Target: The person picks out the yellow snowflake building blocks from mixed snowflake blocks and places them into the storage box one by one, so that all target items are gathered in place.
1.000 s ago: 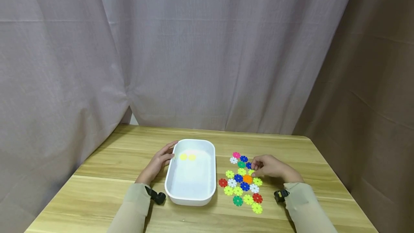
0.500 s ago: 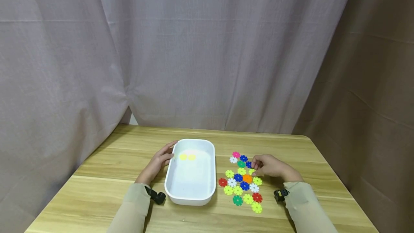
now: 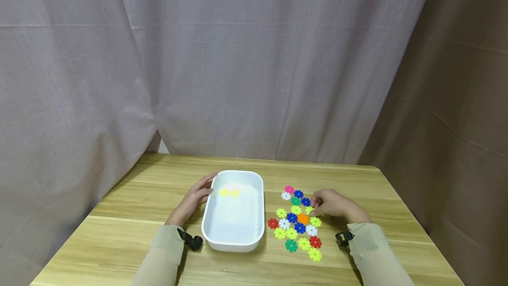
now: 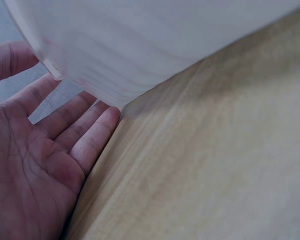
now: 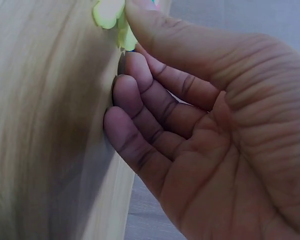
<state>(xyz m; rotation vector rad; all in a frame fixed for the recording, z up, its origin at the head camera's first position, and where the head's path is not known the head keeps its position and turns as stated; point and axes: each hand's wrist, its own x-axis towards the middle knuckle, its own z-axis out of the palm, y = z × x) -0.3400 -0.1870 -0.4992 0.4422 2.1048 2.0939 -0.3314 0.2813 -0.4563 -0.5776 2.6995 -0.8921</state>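
Observation:
A white rectangular tray (image 3: 234,247) stands on the wooden table, with two yellow discs (image 3: 230,193) lying at its far end. Against its left side my left hand (image 3: 192,202) rests, fingers fairly straight along the outer wall and thumb (image 4: 12,61) at the rim. To the right lie many flat, notched plastic snowflake discs in yellow, blue, white, red, green, pink and one orange disc (image 3: 303,219). My right hand (image 3: 333,204) is low over their right edge, its fingers curled. Thumb and index finger are at a yellow snowflake disc (image 3: 309,210); whether they pinch it is hidden.
The discs spread between the tray and my right hand, several nearly touching. Grey curtains (image 3: 222,65) hang behind the wooden table (image 3: 119,237) and on both sides. Black wrist straps with cameras (image 3: 344,238) sit at both sleeves.
My right hand has shifted very slightly to the right, showing a bit more of the blue and yellow discs beside its fingertips. The left hand and tray stay in place.

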